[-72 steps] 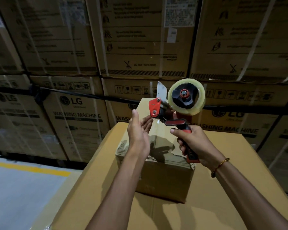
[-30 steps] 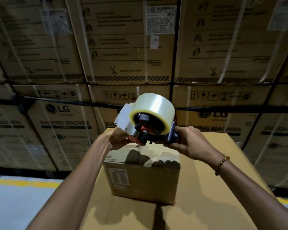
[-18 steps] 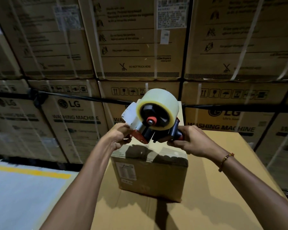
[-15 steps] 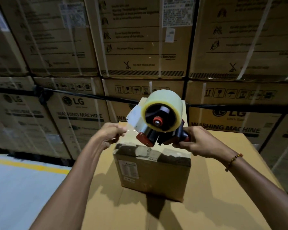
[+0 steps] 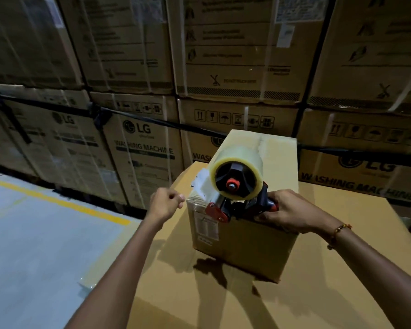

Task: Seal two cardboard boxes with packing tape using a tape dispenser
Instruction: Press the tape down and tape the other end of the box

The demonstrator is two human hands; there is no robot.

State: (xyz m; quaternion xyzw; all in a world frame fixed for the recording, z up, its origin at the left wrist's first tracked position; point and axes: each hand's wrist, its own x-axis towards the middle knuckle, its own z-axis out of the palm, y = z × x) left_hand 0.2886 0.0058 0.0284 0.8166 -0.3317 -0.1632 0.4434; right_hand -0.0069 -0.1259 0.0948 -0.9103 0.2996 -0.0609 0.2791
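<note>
Warehouse storage aisle.
Large strapped cartons (image 5: 138, 148) printed "LG Washing Machine" stand stacked wall-high with a black band (image 5: 152, 121) across them; the grey painted floor (image 5: 33, 245) carries a yellow line (image 5: 64, 203), and a tape dispenser (image 5: 237, 172) is over a small box (image 5: 247, 245).

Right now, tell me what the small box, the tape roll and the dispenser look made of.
Small box: matte brown cardboard, judging by dull faces and folded edges. Tape roll: glossy clear plastic film, yellowish where layered. Dispenser: probably hard plastic, black with red parts; any metal is unclear.
</note>
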